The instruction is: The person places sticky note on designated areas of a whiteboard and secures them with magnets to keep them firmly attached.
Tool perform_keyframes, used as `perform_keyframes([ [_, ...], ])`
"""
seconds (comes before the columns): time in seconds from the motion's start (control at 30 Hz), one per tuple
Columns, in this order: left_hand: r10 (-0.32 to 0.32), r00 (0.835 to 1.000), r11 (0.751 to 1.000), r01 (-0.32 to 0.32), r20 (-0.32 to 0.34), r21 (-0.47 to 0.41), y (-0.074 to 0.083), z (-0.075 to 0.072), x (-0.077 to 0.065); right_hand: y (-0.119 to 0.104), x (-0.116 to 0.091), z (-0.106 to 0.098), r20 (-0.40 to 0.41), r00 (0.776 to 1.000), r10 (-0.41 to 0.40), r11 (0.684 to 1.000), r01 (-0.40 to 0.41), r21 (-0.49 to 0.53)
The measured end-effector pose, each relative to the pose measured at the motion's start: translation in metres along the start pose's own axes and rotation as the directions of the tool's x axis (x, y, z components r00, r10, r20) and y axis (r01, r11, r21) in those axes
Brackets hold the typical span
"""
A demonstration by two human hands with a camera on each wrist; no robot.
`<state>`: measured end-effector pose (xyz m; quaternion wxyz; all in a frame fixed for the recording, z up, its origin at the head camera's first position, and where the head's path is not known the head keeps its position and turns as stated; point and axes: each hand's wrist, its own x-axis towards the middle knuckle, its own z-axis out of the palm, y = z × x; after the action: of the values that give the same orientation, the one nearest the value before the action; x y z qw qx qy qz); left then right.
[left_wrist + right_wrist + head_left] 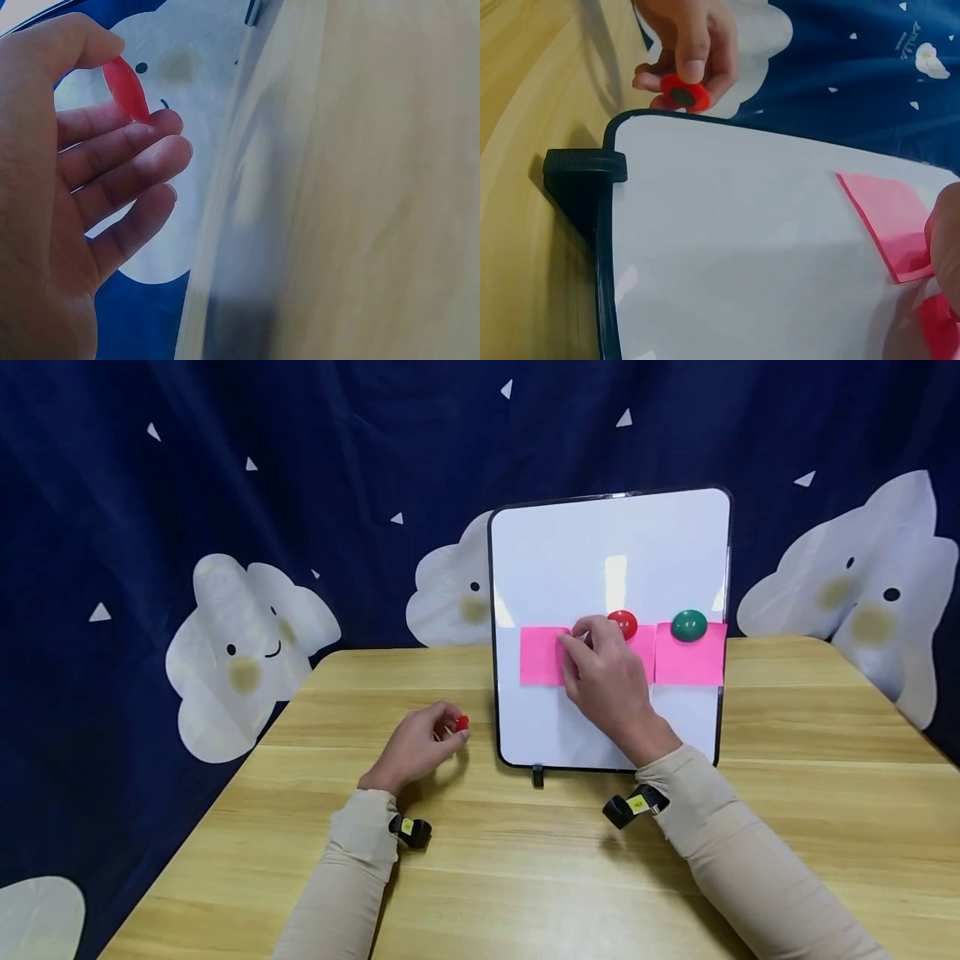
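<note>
A whiteboard (600, 552) stands upright on the table, with a row of pink sticky notes across it. My right hand (611, 681) is at the left sticky note (540, 657), pinching its upper right edge between thumb and forefinger. Behind that hand, the middle sticky note (643, 652) is partly hidden under a red magnet (625, 624). A green magnet (689, 626) sits on the top of the right sticky note (693, 664). Left of the board, my left hand (416, 747) pinches another round red magnet (127, 90); its dark backing disc shows in the right wrist view.
A black foot (585, 169) supports the board's lower edge on the wooden table (525, 877). Behind hangs a dark blue curtain (360, 435) with white clouds and small triangles. Each wrist wears a black camera.
</note>
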<state>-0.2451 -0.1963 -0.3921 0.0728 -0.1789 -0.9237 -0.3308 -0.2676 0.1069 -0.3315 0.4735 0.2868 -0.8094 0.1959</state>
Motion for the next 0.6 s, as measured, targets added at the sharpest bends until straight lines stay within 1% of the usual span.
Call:
perform_keyframes([
  [0.27, 0.005, 1.000, 1.000, -0.005, -0.012, -0.002, -0.0011, -0.0001, -0.0003, 0.0006, -0.0011, -0.0008, -0.006, 1.000, -0.006, 0.999, 0.005, -0.054],
  [0.6, 0.003, 1.000, 1.000, -0.003, -0.023, -0.016, 0.0013, -0.0016, -0.0001, 0.0028, -0.0082, 0.0015, -0.005, 0.999, -0.053, 0.994, 0.052, -0.096],
])
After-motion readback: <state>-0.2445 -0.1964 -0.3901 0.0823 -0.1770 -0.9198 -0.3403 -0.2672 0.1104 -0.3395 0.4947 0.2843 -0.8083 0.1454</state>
